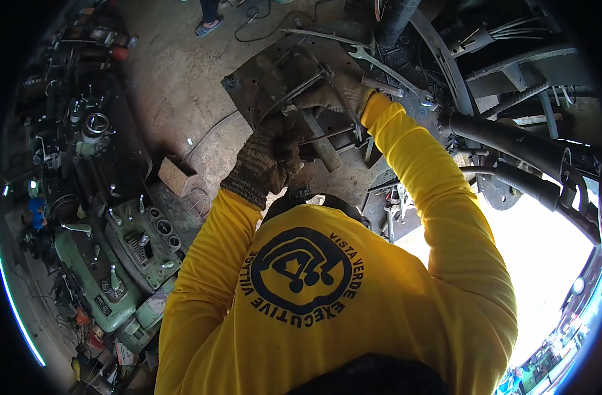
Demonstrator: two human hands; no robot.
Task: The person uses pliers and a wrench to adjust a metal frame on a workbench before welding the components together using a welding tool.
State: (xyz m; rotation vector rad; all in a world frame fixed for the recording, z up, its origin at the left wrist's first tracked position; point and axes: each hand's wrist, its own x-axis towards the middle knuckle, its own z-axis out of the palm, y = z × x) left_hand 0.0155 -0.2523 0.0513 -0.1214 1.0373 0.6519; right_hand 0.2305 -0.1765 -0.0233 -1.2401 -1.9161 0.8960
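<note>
Both my hands wear dark knitted work gloves below yellow sleeves. A frame of thin bent metal rods (305, 87) stands over a dark steel work table (248, 82). My left hand (271, 155) is at the table's near left edge, its fingers curled at the frame's lower left end. What lies inside those fingers is too dark to make out. My right hand (340, 97) reaches in from the right and is closed around part of the rod frame. A flat metal bar (322, 141) lies between my hands, pointing toward me.
A large open-end wrench (396, 76) lies at the table's far right. Thick dark pipes (511, 141) and metal bars crowd the right side. A green lathe (90, 263) stands to the left. Near it is a small box (176, 176). Another person's foot (209, 26) shows beyond the table.
</note>
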